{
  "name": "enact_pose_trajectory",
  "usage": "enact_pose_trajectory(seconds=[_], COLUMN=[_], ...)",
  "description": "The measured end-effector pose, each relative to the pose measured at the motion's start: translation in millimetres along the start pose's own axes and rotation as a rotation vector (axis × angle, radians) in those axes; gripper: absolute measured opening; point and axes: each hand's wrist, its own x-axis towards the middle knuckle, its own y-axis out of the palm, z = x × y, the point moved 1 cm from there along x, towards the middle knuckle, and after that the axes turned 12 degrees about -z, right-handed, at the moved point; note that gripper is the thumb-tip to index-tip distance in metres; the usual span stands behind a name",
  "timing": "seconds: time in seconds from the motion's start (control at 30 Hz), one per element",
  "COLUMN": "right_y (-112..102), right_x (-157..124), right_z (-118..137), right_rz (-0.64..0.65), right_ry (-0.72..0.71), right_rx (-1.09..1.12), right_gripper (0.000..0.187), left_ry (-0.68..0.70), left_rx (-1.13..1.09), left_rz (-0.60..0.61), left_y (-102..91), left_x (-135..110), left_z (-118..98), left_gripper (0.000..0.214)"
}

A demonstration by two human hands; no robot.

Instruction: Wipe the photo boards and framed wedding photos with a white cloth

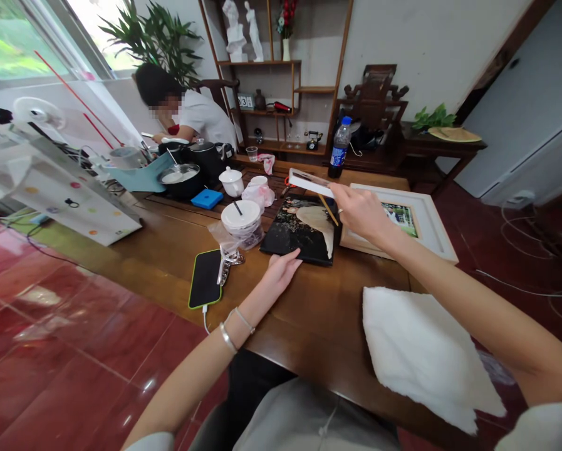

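Note:
My left hand (283, 272) holds the near edge of a dark picture panel (285, 232), its thumb along that edge. The panel lies on the table and shows a pale, gown-like shape on black. Above the panel's far right corner, my right hand (363, 212) is closed on a thin, white-edged rectangular piece (311, 183); its exact kind is unclear. A thin tan stick (327, 210) slants below that hand. To the right, partly behind my right forearm, lies a white picture frame (431, 219) with a photo in it. A white cloth (416, 351) lies nearer to me.
Left of the panel stand a lidded white tub (242, 216) and a charging phone (205, 279). Farther back are a blue box (207, 198), a white lidded cup (232, 181), dark pots (205, 160) and a cola bottle (339, 147). Another person (196, 116) sits at the far left.

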Motion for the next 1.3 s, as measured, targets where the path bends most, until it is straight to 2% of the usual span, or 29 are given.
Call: enact_pose_trajectory(seconds=[0.07, 0.13, 0.3, 0.4, 0.63, 0.73, 0.87, 1.0, 1.17, 1.3], right_y=[5, 13, 39, 55, 89, 98, 105, 108, 96, 89], right_x=[2, 5, 6, 3, -8, -11, -11, -9, -6, -4], right_z=[5, 9, 15, 19, 31, 40, 53, 62, 64, 61], right_rz=[-0.004, 0.008, 0.088, 0.104, 0.133, 0.155, 0.195, 0.254, 0.345, 0.413], right_ry=[-0.034, -0.073, -0.11, -0.172, -0.141, -0.111, -0.028, 0.036, 0.14, 0.125], right_rx=[0.008, 0.02, 0.066, 0.019, 0.011, 0.03, 0.008, -0.008, 0.023, 0.076], right_gripper=[0.036, 0.038, 0.045, 0.045, 0.048, 0.047, 0.047, 0.045, 0.046, 0.05], left_ry=[0.083, 0.093, 0.054, 0.056, 0.097, 0.042, -0.014, -0.009, -0.019, -0.029], left_rx=[-0.012, -0.026, -0.031, -0.018, 0.047, 0.009, -0.029, 0.036, 0.033, 0.035], left_rz=[-0.132, -0.154, -0.067, -0.039, 0.044, 0.026, -0.03, 0.004, 0.033, 0.024], left_y=[10.7, 19.2, 33.0, 38.0, 41.9, 41.7, 42.7, 43.8, 44.3, 45.2], left_x=[14, 28, 58, 68, 68, 66, 66, 66, 65, 65], left_z=[7, 13, 14, 14, 16, 15, 14, 11, 7, 6], left_gripper=[0.034, 0.039, 0.039, 0.039, 0.032, 0.031, 0.03, 0.023, 0.018, 0.019])
